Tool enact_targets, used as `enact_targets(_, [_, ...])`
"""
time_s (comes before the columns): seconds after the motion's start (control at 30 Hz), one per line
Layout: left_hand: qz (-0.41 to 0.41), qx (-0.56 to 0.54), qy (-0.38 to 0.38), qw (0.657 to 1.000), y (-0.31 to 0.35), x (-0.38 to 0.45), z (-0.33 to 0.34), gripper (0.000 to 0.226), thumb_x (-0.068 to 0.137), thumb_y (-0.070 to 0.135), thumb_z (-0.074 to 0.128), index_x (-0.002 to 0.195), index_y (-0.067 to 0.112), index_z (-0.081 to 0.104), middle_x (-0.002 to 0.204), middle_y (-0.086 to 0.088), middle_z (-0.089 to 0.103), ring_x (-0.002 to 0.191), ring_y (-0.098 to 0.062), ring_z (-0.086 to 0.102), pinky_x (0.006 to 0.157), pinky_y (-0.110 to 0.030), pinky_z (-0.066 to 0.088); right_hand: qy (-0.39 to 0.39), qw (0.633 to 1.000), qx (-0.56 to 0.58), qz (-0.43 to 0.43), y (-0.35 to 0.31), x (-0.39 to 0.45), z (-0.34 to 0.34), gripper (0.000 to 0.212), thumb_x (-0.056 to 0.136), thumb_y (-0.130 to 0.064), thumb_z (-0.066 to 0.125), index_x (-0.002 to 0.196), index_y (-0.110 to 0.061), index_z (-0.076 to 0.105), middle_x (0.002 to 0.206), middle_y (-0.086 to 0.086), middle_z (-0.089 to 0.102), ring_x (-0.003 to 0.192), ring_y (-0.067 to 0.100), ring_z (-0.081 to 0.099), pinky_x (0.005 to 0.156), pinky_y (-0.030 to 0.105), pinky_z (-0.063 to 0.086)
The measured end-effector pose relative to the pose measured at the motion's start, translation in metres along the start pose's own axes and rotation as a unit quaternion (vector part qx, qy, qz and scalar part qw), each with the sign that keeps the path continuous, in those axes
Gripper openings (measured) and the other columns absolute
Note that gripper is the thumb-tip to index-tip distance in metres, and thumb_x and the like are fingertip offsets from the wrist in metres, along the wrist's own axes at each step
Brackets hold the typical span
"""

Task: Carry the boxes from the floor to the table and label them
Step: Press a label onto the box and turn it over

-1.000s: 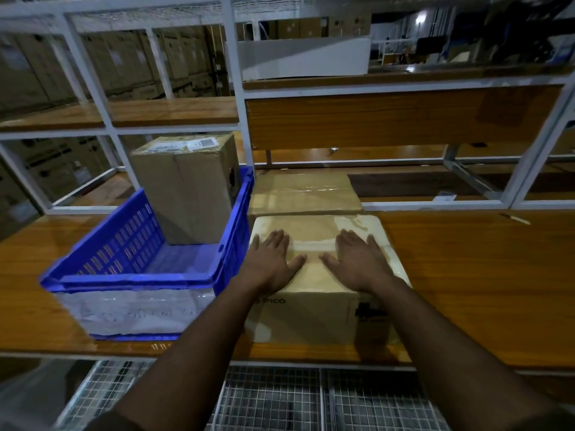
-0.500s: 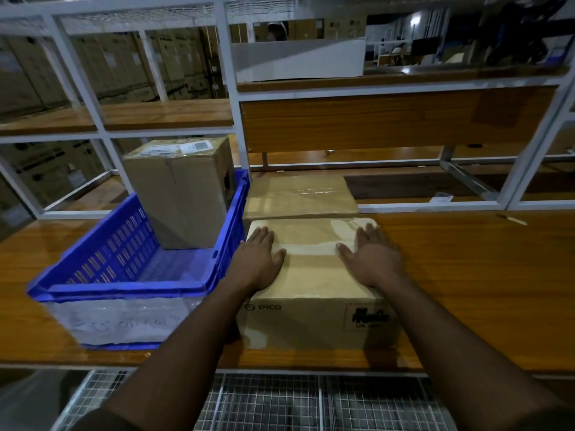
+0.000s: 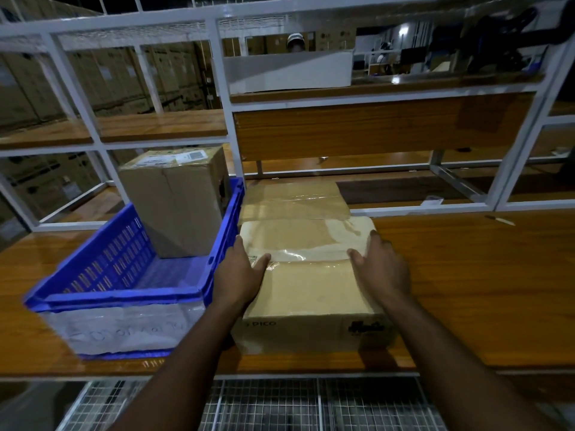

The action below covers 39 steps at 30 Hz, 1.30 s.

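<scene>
Warehouse racking in white metal is seen behind a glossy wooden table (image 3: 466, 275), where a taped cardboard box (image 3: 308, 275) printed "PICO" on its near face is being kept flat near the front edge. A second, flatter box (image 3: 292, 202) is lying directly behind it, touching or nearly so, and a taller box with a label (image 3: 177, 203) is standing inside a blue crate (image 3: 124, 293) just to the left.

Compared with a second ago, the hands are being drawn apart: both were pressed palm-down close together at the middle of the lid, and now they are being slid out toward the opposite edges. The left hand (image 3: 241, 275) is being laid over the left edge, thumb on top and the other fingers wrapped down the side between box and crate. The right hand (image 3: 381, 269) is being set at the right edge, fingers loosely spread over the tape and corner. Neither hand is closed around anything; the box is only being touched.

This is judged to be a smoothing stroke along the tape seam, or a settling of the box into place. No label is visible on this lid, so the labelling step is taken as not yet done.
</scene>
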State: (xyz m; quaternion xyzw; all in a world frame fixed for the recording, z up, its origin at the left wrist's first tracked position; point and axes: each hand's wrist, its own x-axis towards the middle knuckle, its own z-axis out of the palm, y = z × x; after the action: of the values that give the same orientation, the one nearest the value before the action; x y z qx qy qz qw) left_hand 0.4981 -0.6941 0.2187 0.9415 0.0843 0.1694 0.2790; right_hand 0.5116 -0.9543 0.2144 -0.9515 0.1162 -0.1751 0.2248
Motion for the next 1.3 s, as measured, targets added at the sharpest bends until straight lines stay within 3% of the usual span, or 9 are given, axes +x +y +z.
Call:
enact_targets(0.3, [0.039, -0.131, 0.137, 0.981, 0.016, -0.020, -0.019, 0.083, 0.094, 0.033, 0.068, 0.159, 0.028, 0.017, 0.153, -0.004, 0.045, 0.131, -0.027, 0.052, 0.101, -0.044, 0.047, 0.107, 0.982, 0.147, -0.042, -0.004, -0.013, -0.021, 0.084, 0.094, -0.035, 0.065, 0.159, -0.026, 0.011, 0.144, 0.006, 0.046, 0.123, 0.025, 0.052, 0.081, 0.034, 0.049])
enact_targets(0.43, [0.051, -0.180, 0.153, 0.970, 0.015, -0.033, -0.016, 0.094, 0.086, 0.024, 0.072, 0.158, 0.032, 0.011, 0.138, -0.003, 0.044, 0.105, -0.021, 0.059, 0.074, -0.034, 0.054, 0.135, 0.978, 0.161, -0.020, 0.003, -0.024, -0.025, 0.095, 0.091, -0.037, 0.066, 0.159, -0.029, 0.001, 0.137, 0.010, 0.038, 0.102, 0.020, 0.048, 0.065, 0.028, 0.039])
enact_targets(0.57, [0.032, -0.194, 0.179, 0.964, 0.007, -0.052, -0.008, 0.088, 0.086, 0.016, 0.068, 0.157, 0.027, 0.018, 0.125, 0.008, 0.033, 0.096, -0.013, 0.050, 0.066, -0.016, 0.039, 0.180, 0.968, 0.173, -0.026, 0.013, -0.039, -0.025, 0.083, 0.091, -0.059, 0.051, 0.158, -0.027, 0.013, 0.134, 0.012, 0.039, 0.108, 0.025, 0.048, 0.073, 0.033, 0.038])
enact_targets(0.67, [0.032, -0.205, 0.221, 0.953, 0.008, -0.063, -0.006, 0.076, 0.091, 0.031, 0.057, 0.157, 0.026, 0.020, 0.125, 0.004, 0.034, 0.102, -0.012, 0.046, 0.078, -0.032, 0.043, 0.207, 0.959, 0.189, -0.043, 0.016, -0.042, -0.027, 0.073, 0.089, -0.066, 0.040, 0.151, -0.028, 0.029, 0.127, 0.011, 0.044, 0.105, 0.025, 0.049, 0.073, 0.035, 0.041])
enact_targets(0.8, [0.032, -0.217, 0.274, 0.936, 0.010, -0.072, 0.000, 0.072, 0.094, 0.050, 0.044, 0.157, 0.018, 0.027, 0.119, 0.003, 0.035, 0.098, -0.008, 0.040, 0.079, -0.033, 0.039, 0.261, 0.924, 0.276, -0.037, 0.016, -0.047, -0.028, 0.053, 0.095, -0.060, 0.040, 0.128, -0.021, 0.049, 0.118, 0.011, 0.049, 0.095, 0.025, 0.053, 0.070, 0.034, 0.042])
enact_targets(0.97, [0.049, -0.191, 0.265, 0.944, -0.002, -0.077, 0.013, 0.062, 0.099, 0.055, 0.039, 0.140, 0.009, 0.040, 0.117, -0.004, 0.039, 0.105, -0.025, 0.047, 0.085, -0.045, 0.049, 0.253, 0.917, 0.310, -0.014, 0.018, -0.050, -0.020, 0.055, 0.091, -0.057, 0.038, 0.113, -0.008, 0.046, 0.103, 0.012, 0.050, 0.085, 0.024, 0.049, 0.067, 0.031, 0.032])
enact_targets(1.1, [0.020, -0.170, 0.230, 0.958, 0.004, -0.071, 0.009, 0.062, 0.097, 0.070, 0.029, 0.122, 0.014, 0.039, 0.121, -0.009, 0.041, 0.104, -0.019, 0.048, 0.078, -0.043, 0.053, 0.220, 0.931, 0.290, 0.013, 0.025, -0.044, -0.016, 0.056, 0.093, -0.066, 0.026, 0.104, -0.013, 0.043, 0.096, 0.009, 0.051, 0.083, 0.026, 0.050, 0.064, 0.037, 0.041])
enact_targets(1.2, [0.009, -0.184, 0.215, 0.959, 0.007, -0.071, 0.006, 0.069, 0.094, 0.071, 0.034, 0.136, 0.016, 0.034, 0.137, -0.007, 0.037, 0.120, -0.023, 0.051, 0.080, -0.038, 0.052, 0.196, 0.941, 0.275, 0.012, 0.024, -0.043, -0.016, 0.051, 0.093, -0.064, 0.028, 0.103, -0.016, 0.044, 0.098, 0.006, 0.051, 0.086, 0.024, 0.051, 0.063, 0.035, 0.039])
enact_targets(1.3, [0.052, -0.183, 0.232, 0.954, 0.015, -0.070, -0.001, 0.075, 0.096, 0.062, 0.043, 0.153, 0.017, 0.026, 0.157, -0.008, 0.028, 0.143, -0.021, 0.035, 0.100, -0.038, 0.044, 0.205, 0.937, 0.283, -0.005, 0.018, -0.041, -0.023, 0.041, 0.094, -0.047, 0.041, 0.119, -0.015, 0.047, 0.114, 0.007, 0.048, 0.100, 0.020, 0.049, 0.067, 0.028, 0.037])
